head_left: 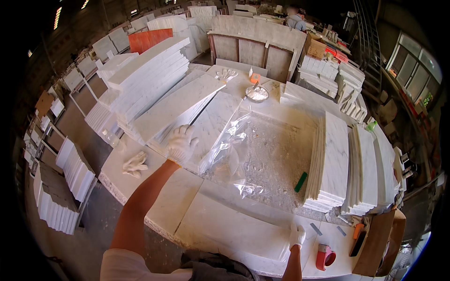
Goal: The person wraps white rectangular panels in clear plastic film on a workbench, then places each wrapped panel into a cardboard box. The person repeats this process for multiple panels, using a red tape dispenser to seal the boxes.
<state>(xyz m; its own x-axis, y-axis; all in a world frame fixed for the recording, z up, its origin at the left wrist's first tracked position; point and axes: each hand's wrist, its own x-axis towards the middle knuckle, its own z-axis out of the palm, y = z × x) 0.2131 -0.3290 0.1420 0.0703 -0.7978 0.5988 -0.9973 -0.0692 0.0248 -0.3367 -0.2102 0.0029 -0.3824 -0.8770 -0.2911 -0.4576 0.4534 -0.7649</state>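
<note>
My left hand (182, 144), in a white knit glove, is spread with its fingers apart at the near end of a pile of long white marble slabs (180, 110). My right hand (297, 235), gloved too, is closed at the right end of a marble slab (234, 228) lying along the table's front edge; its fingertips are hard to make out. Crumpled clear plastic film (229, 159) lies between the slabs and a dusty patch of table. A loose white glove (135, 164) rests left of my left forearm.
Tall slab stacks (150, 70) rise at the left, others (330, 159) at the right. A bowl of white paste (257, 93) sits at the back. A green block (301, 181), a red tape dispenser (325, 257) and a cardboard box (375, 243) are at the right. A person (295, 21) is far behind.
</note>
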